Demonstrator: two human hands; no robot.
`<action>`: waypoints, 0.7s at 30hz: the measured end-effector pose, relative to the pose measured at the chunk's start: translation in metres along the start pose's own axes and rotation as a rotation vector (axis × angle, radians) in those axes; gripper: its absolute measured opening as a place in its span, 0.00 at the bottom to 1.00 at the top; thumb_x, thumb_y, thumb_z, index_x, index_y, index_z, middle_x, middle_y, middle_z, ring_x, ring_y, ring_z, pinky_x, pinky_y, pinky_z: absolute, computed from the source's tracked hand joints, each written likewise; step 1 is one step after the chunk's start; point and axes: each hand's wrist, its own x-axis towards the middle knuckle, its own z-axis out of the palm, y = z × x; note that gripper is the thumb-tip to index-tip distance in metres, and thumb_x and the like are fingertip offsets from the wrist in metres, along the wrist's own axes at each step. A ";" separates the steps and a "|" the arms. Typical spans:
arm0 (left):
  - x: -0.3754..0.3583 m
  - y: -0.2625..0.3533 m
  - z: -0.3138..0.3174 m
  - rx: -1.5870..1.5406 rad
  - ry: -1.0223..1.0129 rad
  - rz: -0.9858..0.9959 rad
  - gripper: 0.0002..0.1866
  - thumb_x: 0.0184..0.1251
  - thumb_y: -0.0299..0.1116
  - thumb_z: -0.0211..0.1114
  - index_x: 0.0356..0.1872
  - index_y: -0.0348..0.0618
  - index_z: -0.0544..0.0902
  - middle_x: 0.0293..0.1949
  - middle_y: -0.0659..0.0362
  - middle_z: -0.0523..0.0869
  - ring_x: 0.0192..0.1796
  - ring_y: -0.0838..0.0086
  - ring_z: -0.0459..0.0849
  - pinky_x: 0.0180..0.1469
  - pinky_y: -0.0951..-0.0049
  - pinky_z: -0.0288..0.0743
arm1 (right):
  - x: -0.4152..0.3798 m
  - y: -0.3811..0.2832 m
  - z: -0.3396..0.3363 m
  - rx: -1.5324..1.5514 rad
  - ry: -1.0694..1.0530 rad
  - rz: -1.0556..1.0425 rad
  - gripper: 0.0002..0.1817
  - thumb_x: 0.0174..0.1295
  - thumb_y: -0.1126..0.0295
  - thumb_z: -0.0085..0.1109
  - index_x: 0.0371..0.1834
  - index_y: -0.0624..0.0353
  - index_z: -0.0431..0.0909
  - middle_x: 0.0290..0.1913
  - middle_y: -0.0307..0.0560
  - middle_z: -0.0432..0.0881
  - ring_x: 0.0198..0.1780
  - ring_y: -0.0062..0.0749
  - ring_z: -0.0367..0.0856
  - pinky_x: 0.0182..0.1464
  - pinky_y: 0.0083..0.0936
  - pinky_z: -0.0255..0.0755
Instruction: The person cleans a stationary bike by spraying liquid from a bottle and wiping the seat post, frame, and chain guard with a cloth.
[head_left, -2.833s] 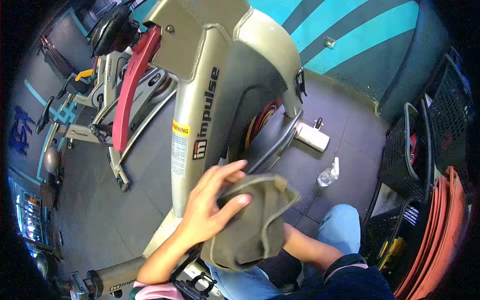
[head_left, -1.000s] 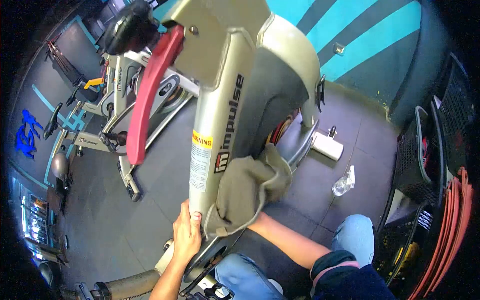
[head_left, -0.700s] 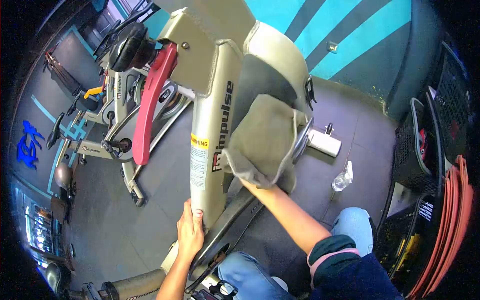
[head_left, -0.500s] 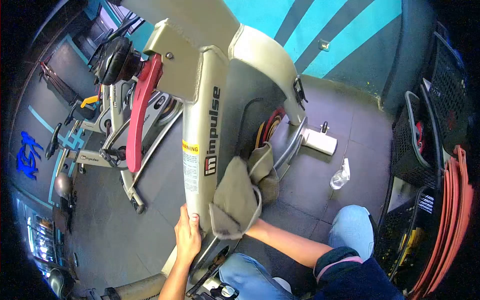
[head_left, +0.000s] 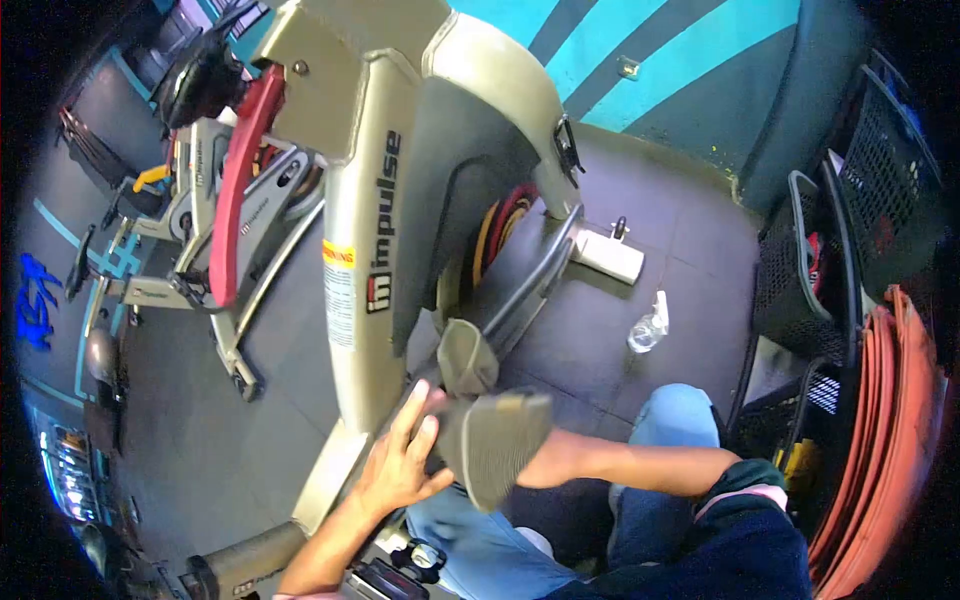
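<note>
A grey-brown cloth (head_left: 492, 440), blurred by motion, hangs in front of the lower frame of a beige exercise bike (head_left: 362, 210). My right hand (head_left: 548, 460) holds it, with the fingers mostly hidden behind the folds. My left hand (head_left: 400, 465) is at the cloth's left edge beside the foot of the bike's upright, its fingers stretched out and apart. The upright carries the word "impulse" and a warning label (head_left: 340, 295). A long red lever (head_left: 243, 190) slants down on the bike's left.
On the floor to the right lies a clear spray bottle (head_left: 648, 325) with a white head. Black baskets (head_left: 795, 240) and stacked orange mats (head_left: 880, 430) line the right side. Another exercise bike (head_left: 205, 230) stands at the left. My knee (head_left: 680, 420) is close by.
My left hand has come off the upright and moved to the cloth, its fingers spreading. My right hand has drawn the cloth down and right, away from the upright. The view has shifted slightly.
</note>
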 end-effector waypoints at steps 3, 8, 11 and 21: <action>0.005 0.014 -0.006 -0.035 -0.247 -0.132 0.33 0.45 0.24 0.69 0.59 0.50 0.76 0.49 0.56 0.81 0.46 0.64 0.84 0.39 0.67 0.83 | -0.002 0.000 -0.057 0.173 -0.452 0.286 0.15 0.62 0.69 0.57 0.51 0.60 0.76 0.49 0.53 0.80 0.53 0.40 0.78 0.57 0.37 0.70; -0.006 0.031 -0.045 -0.129 -0.183 -0.413 0.17 0.38 0.19 0.53 0.33 0.41 0.83 0.31 0.56 0.82 0.36 0.63 0.83 0.40 0.67 0.80 | -0.090 0.067 -0.174 0.007 0.219 0.675 0.13 0.61 0.72 0.59 0.49 0.61 0.81 0.49 0.45 0.84 0.54 0.29 0.80 0.56 0.27 0.72; -0.021 0.050 -0.072 -0.241 -0.092 -0.628 0.16 0.38 0.19 0.52 0.31 0.38 0.82 0.30 0.53 0.82 0.36 0.62 0.84 0.42 0.67 0.78 | -0.194 0.137 -0.226 -0.253 0.824 0.795 0.21 0.55 0.71 0.67 0.52 0.61 0.77 0.46 0.46 0.82 0.49 0.30 0.80 0.54 0.26 0.72; -0.038 0.138 -0.012 -0.332 -0.436 -0.881 0.20 0.45 0.17 0.55 0.42 0.46 0.78 0.56 0.60 0.79 0.52 0.61 0.83 0.47 0.65 0.81 | -0.247 0.259 -0.190 -0.203 0.612 0.778 0.57 0.41 0.73 0.77 0.76 0.61 0.50 0.69 0.55 0.64 0.69 0.42 0.63 0.70 0.33 0.57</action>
